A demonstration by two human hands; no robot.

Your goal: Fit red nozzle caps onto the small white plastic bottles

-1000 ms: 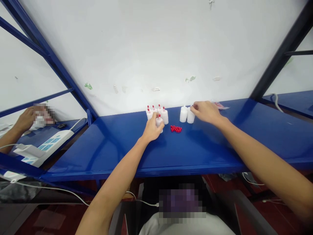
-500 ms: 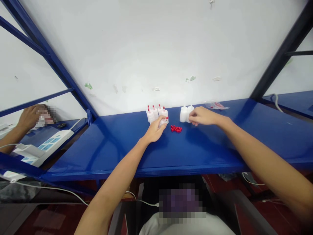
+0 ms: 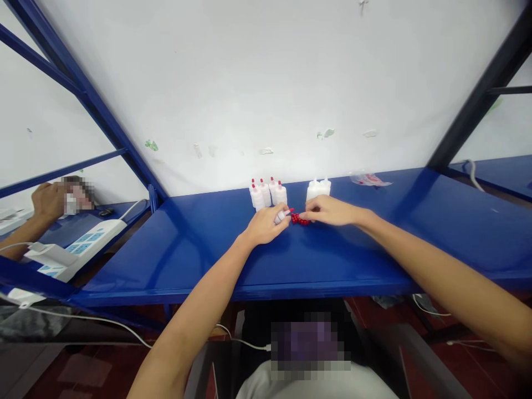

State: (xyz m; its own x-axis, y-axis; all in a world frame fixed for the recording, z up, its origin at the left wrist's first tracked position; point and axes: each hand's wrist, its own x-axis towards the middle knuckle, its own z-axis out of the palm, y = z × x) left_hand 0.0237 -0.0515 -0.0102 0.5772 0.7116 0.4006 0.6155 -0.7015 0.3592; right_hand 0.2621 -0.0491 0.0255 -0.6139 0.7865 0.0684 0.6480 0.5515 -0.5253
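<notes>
My left hand (image 3: 266, 225) is closed around a small white squeeze bottle (image 3: 280, 217), which leans to the right with a red cap on its tip. Just right of that tip lies a small pile of red caps (image 3: 297, 219). My right hand (image 3: 333, 210) reaches over the pile's right side, thumb stretched out low at the caps and forefinger bent above it, a little apart. No held thing shows in it. Behind my left hand stand several white bottles with red caps (image 3: 266, 194). White bottles without red caps (image 3: 318, 189) stand behind my right hand, partly hidden by it.
The blue table (image 3: 187, 260) runs along a white wall. A clear plastic bag with something red (image 3: 369, 179) lies at the back right. At the left, a power strip (image 3: 89, 246) sits beyond the blue frame, where another person's hand (image 3: 47, 205) is raised.
My right hand has moved left and down from beside the uncapped bottles to the red caps. The bottle in my left hand has shifted slightly right and down and tilted further over.
</notes>
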